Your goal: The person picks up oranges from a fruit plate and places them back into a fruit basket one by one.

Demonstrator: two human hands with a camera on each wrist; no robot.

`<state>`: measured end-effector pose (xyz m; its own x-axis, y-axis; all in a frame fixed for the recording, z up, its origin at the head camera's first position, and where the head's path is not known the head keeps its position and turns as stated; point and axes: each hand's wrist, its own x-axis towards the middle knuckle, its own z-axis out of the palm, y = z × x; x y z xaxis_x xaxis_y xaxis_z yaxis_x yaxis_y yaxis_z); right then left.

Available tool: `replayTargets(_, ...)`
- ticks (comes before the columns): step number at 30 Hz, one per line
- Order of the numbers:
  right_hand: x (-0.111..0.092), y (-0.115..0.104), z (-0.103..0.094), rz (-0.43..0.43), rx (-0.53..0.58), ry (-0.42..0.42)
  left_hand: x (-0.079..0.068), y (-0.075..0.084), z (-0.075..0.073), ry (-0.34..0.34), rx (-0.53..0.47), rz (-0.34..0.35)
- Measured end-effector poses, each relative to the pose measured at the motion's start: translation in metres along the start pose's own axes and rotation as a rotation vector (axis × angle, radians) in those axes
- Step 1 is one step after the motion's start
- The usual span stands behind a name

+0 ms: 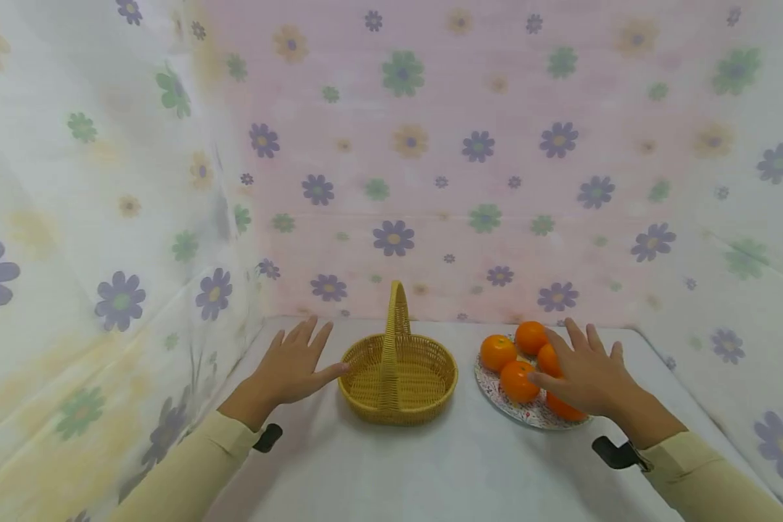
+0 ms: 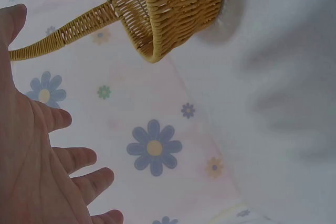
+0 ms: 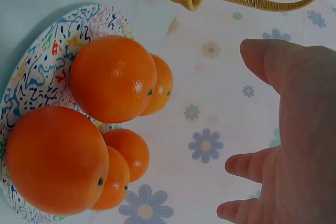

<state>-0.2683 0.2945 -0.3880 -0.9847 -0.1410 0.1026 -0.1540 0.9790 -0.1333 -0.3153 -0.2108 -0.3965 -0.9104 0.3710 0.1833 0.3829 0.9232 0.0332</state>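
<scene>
A yellow wicker basket (image 1: 359, 415) with a tall arched handle (image 1: 389, 355) stands mid-table, and nothing shows inside it. To its right, a plate (image 1: 505, 406) with a colourful speckled pattern bears several oranges (image 1: 519, 382). My left hand (image 1: 291, 370) hovers just left of the basket, fingers spread, holding nothing; the left wrist view shows the basket (image 2: 184, 14) apart from the palm (image 2: 31, 166). Above the right part of the plate is my right hand (image 1: 590, 377), its fingers spread as well. In the right wrist view a gap separates the hand (image 3: 304, 145) from the oranges (image 3: 113, 80).
A white cloth covers the table (image 1: 404, 471). Flower-printed curtains (image 1: 444, 181) rise behind it and along the left and right sides. A dark strap mount (image 1: 616, 453) sits at the right wrist, and another (image 1: 268, 438) at the left.
</scene>
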Motion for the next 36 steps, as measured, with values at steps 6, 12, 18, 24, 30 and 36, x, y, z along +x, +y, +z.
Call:
replayTargets(6,0.004,-0.006,0.003,-0.019,-0.011,0.0,0.0,0.001,0.004,-0.019,-0.018,-0.032)
replayTargets(12,0.008,-0.005,0.004,0.008,0.05,0.015,0.01,0.009,0.015,-0.014,-0.083,-0.034)
replayTargets(18,0.01,-0.001,0.011,0.064,0.116,0.002,0.013,0.014,0.033,0.017,-0.214,-0.064)
replayTargets(24,0.01,0.008,0.025,0.16,0.232,-0.091,0.017,0.016,0.058,0.04,-0.401,-0.133)
replayTargets(30,0.01,0.018,0.033,0.14,0.36,-0.078,0.023,0.017,0.078,0.06,-0.649,-0.182)
replayTargets(36,0.007,0.031,0.029,0.185,0.382,-0.105,0.035,0.019,0.097,0.096,-0.851,-0.254)
